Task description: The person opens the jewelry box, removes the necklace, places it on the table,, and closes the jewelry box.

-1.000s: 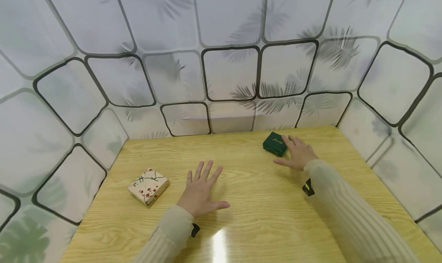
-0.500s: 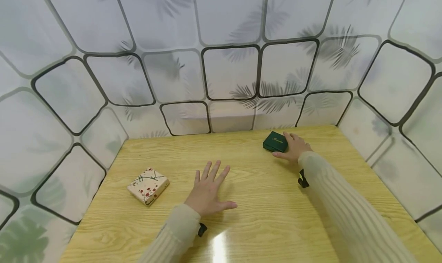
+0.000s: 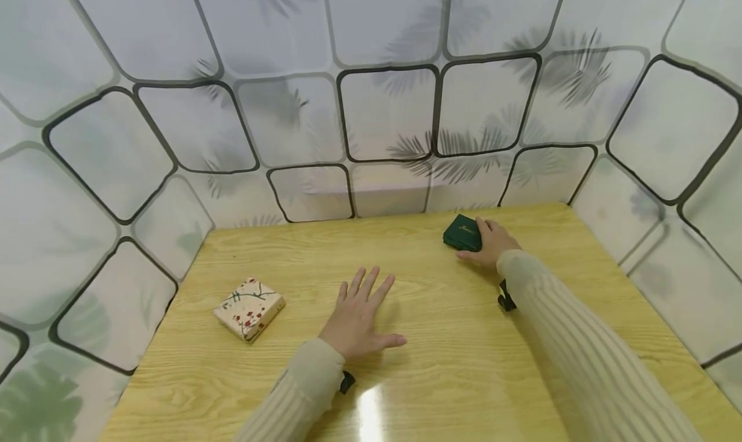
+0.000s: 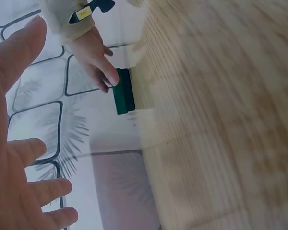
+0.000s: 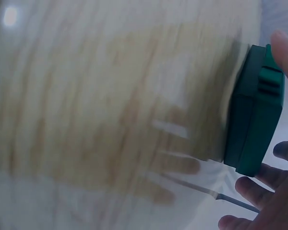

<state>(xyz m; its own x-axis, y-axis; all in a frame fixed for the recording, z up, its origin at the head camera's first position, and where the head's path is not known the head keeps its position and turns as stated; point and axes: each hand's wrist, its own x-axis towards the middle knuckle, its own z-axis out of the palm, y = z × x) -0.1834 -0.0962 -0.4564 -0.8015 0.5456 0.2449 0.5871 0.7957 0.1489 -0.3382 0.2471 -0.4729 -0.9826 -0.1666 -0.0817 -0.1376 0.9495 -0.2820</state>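
Observation:
Near the back right of the table, a small dark green jewelry box [image 3: 462,234] with gold lettering lies flat. My right hand [image 3: 494,243] grips it from the right, thumb at the near corner and fingers along the far side. The right wrist view shows the box [image 5: 253,112] between thumb and fingers, right at the wooden surface. My left hand [image 3: 356,323], fingers spread, hovers palm down over the middle of the table and holds nothing. To its left sits a cream box [image 3: 249,310] with red blossoms and dark branches, apart from both hands.
The light wood table [image 3: 406,390] has a glossy bright reflection near the front. A patterned white curtain [image 3: 388,120] with dark outlines and leaf prints encloses its back and both sides. Each wrist carries a small black strap device [image 3: 507,296].
My right hand has moved slightly left and closed in around the green jewelry box. My left hand has drifted to the right, still spread. The cream box stays put.

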